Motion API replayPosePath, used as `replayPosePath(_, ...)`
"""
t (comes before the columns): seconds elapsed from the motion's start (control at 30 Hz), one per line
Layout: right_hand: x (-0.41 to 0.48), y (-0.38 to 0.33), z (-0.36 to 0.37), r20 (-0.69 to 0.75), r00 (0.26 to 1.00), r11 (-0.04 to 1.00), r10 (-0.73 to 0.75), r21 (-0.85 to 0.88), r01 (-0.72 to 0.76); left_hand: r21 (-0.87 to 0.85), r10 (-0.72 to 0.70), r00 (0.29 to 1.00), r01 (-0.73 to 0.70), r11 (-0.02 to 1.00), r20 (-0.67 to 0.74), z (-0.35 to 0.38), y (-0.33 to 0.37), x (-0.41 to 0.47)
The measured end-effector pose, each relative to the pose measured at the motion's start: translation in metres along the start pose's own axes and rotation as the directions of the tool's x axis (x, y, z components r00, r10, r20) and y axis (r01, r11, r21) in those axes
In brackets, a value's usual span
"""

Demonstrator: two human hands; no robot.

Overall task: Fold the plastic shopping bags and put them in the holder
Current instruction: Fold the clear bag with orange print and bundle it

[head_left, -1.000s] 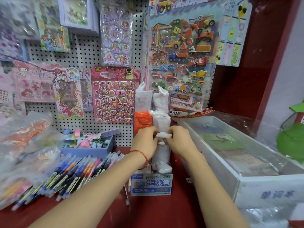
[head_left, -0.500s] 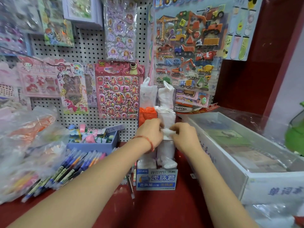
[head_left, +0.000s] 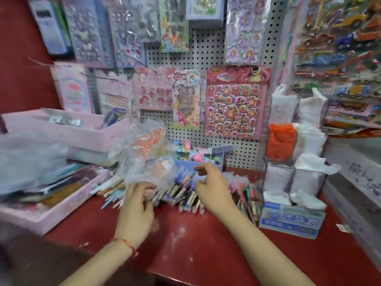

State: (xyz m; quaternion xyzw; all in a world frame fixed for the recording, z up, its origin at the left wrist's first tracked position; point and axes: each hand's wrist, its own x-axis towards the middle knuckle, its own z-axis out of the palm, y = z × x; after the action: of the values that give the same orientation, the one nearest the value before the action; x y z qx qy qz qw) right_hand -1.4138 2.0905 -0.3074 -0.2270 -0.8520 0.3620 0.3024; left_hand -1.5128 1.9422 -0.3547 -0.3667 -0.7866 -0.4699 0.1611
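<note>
A clear compartment holder (head_left: 296, 169) stands at the right on a blue box (head_left: 292, 220). It is packed with folded white bags (head_left: 309, 141) and one folded orange bag (head_left: 281, 141). A loose heap of crumpled clear and orange plastic bags (head_left: 144, 149) lies left of centre, over the pens. My left hand (head_left: 136, 205) reaches under the heap's lower edge with relaxed fingers, at or near the plastic. My right hand (head_left: 212, 188) hovers just right of the heap above the pens, fingers loosely curled, holding nothing I can make out. Both hands are blurred.
Many pens (head_left: 185, 193) lie spread along the red counter (head_left: 195, 244). Pink trays (head_left: 61, 131) stand at the left, a small blue box of clips (head_left: 204, 162) at the back, a large white box (head_left: 354, 176) at the right. Sticker sheets hang on the pegboard (head_left: 206, 52).
Both hands have left the holder, where they pressed a folded white bag, and swung left to the loose bag heap. The view has turned left with them.
</note>
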Motion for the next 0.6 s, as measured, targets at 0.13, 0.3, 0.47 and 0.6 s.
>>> replayPosePath(0.13, 0.009, -0.011, 0.050, 0.220, 0.974, 0.994, 0.062, 0.075, -0.080, 0.126, -0.040, 0.997, 0.031, 0.992, 0.067, -0.026, -0.032, 0.003)
replayPosePath(0.3, 0.019, -0.041, 0.099, 0.307, 0.952, 0.960, 0.012, 0.263, -0.097, 0.112, -0.226, 0.974, 0.224, 0.968, -0.001, -0.046, -0.051, 0.005)
replayPosePath(0.47, 0.048, -0.054, 0.139, 0.290, 0.956, 0.999, 0.032, -0.038, -0.022, 0.010, -0.341, 0.940, 0.341, 0.940, -0.014, -0.049, -0.053, 0.019)
replayPosePath(0.6, 0.053, -0.049, 0.146, 0.309, 0.946, 0.984, 0.096, 0.112, -0.136, -0.035, -0.352, 0.933, 0.350, 0.936, -0.078, -0.062, -0.052, 0.034)
